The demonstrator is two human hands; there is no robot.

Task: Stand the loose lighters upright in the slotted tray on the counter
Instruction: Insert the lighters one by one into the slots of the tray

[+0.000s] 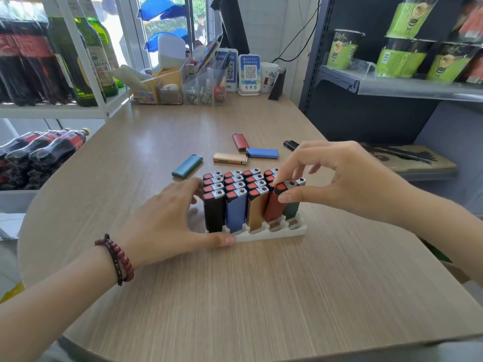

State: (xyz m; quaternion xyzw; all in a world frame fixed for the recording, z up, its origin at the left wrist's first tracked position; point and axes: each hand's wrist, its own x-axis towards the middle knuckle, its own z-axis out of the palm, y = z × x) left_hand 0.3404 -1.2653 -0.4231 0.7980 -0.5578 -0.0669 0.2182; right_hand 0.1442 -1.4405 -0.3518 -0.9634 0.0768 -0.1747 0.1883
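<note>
right grip (339,178) pinching a red lighter (274,209) at the slotted tray (271,235); left grip (170,220) released, laid against the tray.
readable text: green bottle (98,65) label shows "...shan", partly hidden; qr-code stands (250,73) at the back, print too small to read. red lighter: red-orange body, black cap, orange button, silver metal top. thumb and fingertips clamp its cap from both sides; body hangs below the grip, slightly tilted, foot down in the fourth column from the left, just behind an empty front slot, beside a green lighter (291,209). tray is white, mid-surface, other columns filled with upright lighters. left thumb touches the tray's front edge, fingers near straight at its left side. five loose lighters lie flat behind the tray: teal (187,166), gold (230,158), blue (262,153), red (240,141), black (291,145).
</note>
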